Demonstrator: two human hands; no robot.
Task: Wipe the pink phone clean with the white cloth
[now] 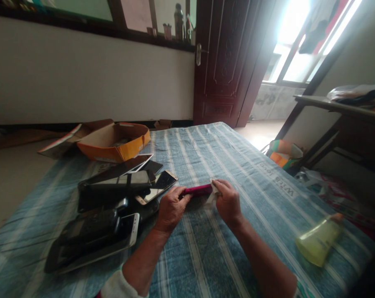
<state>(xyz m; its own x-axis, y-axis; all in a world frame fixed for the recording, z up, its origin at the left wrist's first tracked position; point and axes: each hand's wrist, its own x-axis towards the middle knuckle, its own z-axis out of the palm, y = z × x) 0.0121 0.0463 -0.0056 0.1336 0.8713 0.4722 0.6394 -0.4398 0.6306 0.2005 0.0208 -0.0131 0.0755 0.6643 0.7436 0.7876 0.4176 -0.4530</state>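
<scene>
Before you, the phone (198,191) was over the cloth (199,252), right of a pile of devices (92,225) and left of a container (318,241). A box (115,153) lay behind the pile, a door (221,62) beyond the cloth, a shelf (339,106) to your right.

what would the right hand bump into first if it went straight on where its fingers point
The magenta device, probably: its right end lies just past the white tissue pinched in the right hand. One view leaves the exact depth unclear.

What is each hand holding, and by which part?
Left hand grips the magenta object by its left end; right hand pinches a white wipe near its top.
</scene>
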